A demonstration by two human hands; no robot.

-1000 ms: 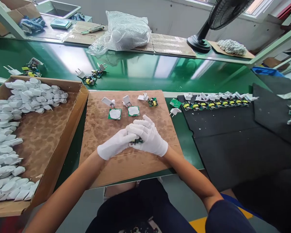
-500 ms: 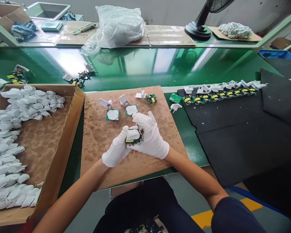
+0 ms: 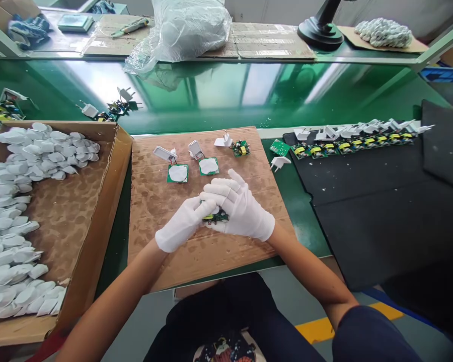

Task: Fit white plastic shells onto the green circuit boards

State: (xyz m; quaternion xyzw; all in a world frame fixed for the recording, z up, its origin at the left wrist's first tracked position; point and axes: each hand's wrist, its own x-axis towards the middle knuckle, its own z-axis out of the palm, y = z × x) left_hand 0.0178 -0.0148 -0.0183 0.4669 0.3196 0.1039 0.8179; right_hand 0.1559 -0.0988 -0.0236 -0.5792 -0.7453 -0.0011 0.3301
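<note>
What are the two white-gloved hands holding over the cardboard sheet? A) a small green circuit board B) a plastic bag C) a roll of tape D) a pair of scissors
A: the left hand and right hand grip a small green circuit board, its yellow component showing between them.

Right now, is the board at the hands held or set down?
Held: the green circuit board is clasped between the gloved left hand and right hand.

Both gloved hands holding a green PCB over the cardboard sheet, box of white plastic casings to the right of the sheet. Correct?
No: the open cardboard box of white plastic casings sits left of the cardboard sheet, not right, as the head view shows. The rest stands: the left hand and right hand, gloved, hold the green circuit board over the sheet.
</note>
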